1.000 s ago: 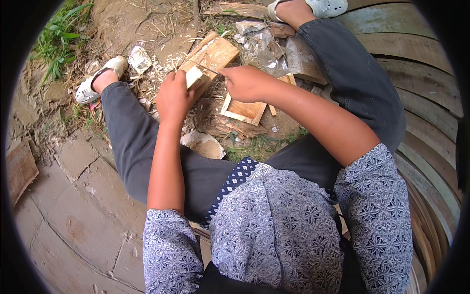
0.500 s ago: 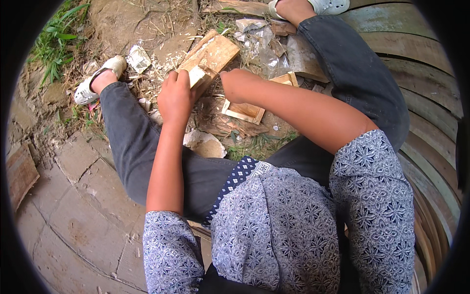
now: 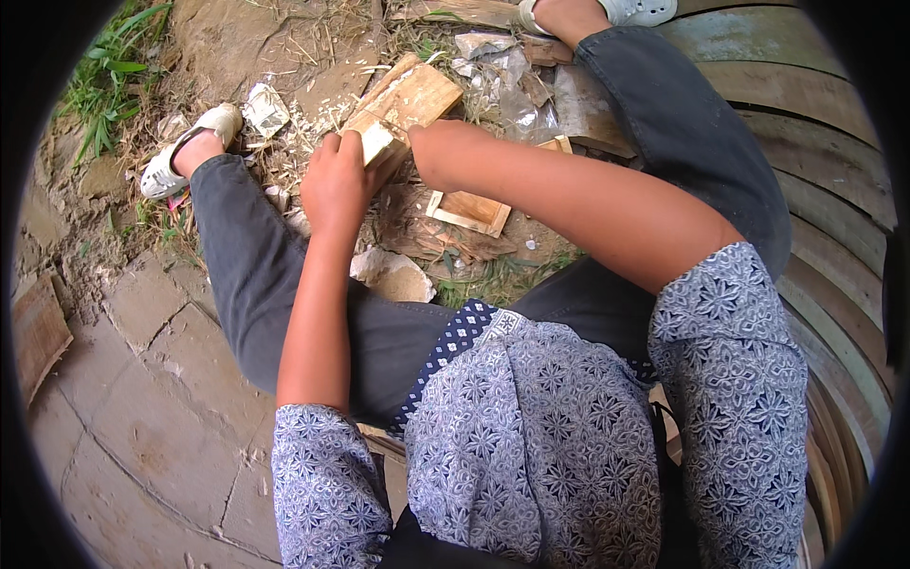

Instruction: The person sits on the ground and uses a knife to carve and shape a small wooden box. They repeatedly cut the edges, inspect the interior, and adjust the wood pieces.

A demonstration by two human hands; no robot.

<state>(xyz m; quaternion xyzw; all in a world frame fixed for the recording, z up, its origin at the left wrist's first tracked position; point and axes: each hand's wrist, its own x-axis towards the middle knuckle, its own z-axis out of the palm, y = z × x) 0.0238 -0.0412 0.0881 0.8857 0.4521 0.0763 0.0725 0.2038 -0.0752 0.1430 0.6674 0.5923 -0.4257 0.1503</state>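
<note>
My left hand (image 3: pixel 334 185) is wrapped round a small pale wooden piece (image 3: pixel 377 145), whose light end face shows beside the fingers. That piece rests against a thick wooden block (image 3: pixel 425 95) lying on the ground with shavings on top. My right hand (image 3: pixel 444 152) is closed right beside the piece, on its right. What its fingers hold is hidden behind the hand, though a thin dark edge shows near the wood. Under my right forearm lies a small open wooden box (image 3: pixel 483 213), partly covered by the arm.
Wood shavings (image 3: pixel 308 128) and crumpled plastic (image 3: pixel 517 100) litter the ground round the block. A pale stone (image 3: pixel 393 277) lies between my legs. Curved wooden slats (image 3: pixel 806 142) line the right side, paving slabs (image 3: pixel 161 398) the lower left, grass (image 3: pixel 109 71) the upper left.
My right hand has shifted a little left and up, closer to my left hand and the wooden piece. My left hand stays nearly in place on the piece.
</note>
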